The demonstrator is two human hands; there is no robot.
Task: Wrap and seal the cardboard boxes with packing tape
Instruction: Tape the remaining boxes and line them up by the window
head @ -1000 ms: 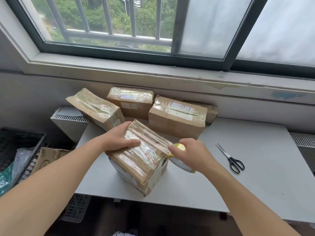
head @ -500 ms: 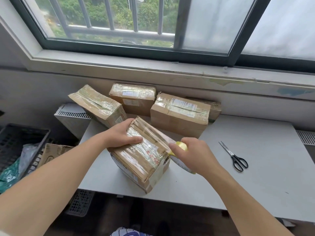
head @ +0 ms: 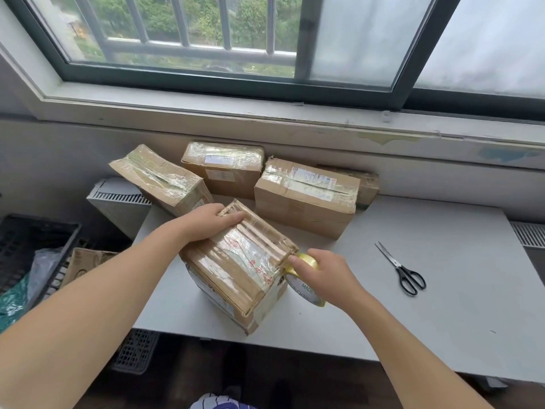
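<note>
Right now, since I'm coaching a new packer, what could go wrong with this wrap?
1. The box stands with its near corner at the front edge of the table. A hard pull on the tape roll by the right hand might drag it off, as only the left hand presses it down.
2. The scissors lie apart on the right while both hands are busy, so reaching to cut may slacken the tape.

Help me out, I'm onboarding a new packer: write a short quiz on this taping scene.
1. True or false: the scissors lie untouched on the table.
2. Which hand holds the tape roll: A left, B right?
3. Fill in: the left hand presses on top of the nearest ____.
Key: 1 true. 2 B, the right hand. 3 cardboard box.
</note>
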